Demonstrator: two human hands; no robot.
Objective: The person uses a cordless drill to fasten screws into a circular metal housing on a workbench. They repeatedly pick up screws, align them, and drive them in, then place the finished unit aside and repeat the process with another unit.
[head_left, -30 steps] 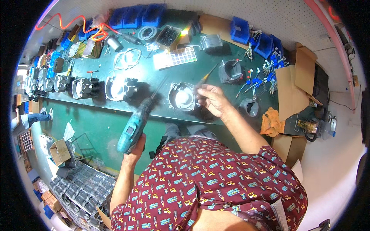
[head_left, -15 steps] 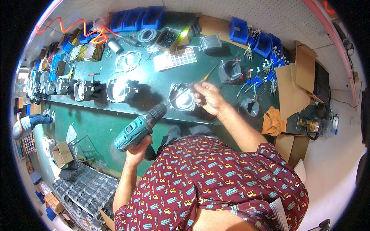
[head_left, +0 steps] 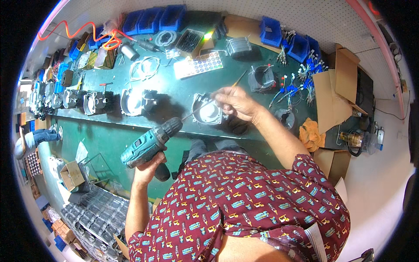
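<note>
My left hand [head_left: 150, 166] grips a teal and black cordless drill [head_left: 146, 146] by its handle, in front of the bench edge. From its chuck a long thin bit [head_left: 192, 114] slants up toward my right hand [head_left: 238, 102]. The fingertips of that hand are pinched together near the bit's far end; what they hold is too small to make out. Beneath the bit and fingers lies a round, open silver metal housing [head_left: 208, 114] on the green bench [head_left: 174, 94]. A thin tool with a yellow shaft [head_left: 239, 78] shows just beyond my right hand.
More metal housings [head_left: 133, 104] line the bench to the left. A wound ring-shaped part [head_left: 262, 78], blue-plugged wires [head_left: 301, 85] and an orange cloth [head_left: 311, 135] lie to the right. A sticker sheet [head_left: 198, 65] and blue bins [head_left: 148, 21] are farther back.
The drill has drawn back a little to the left and down, so its chuck is farther from my right hand. My right hand has shifted slightly and remains pinched.
</note>
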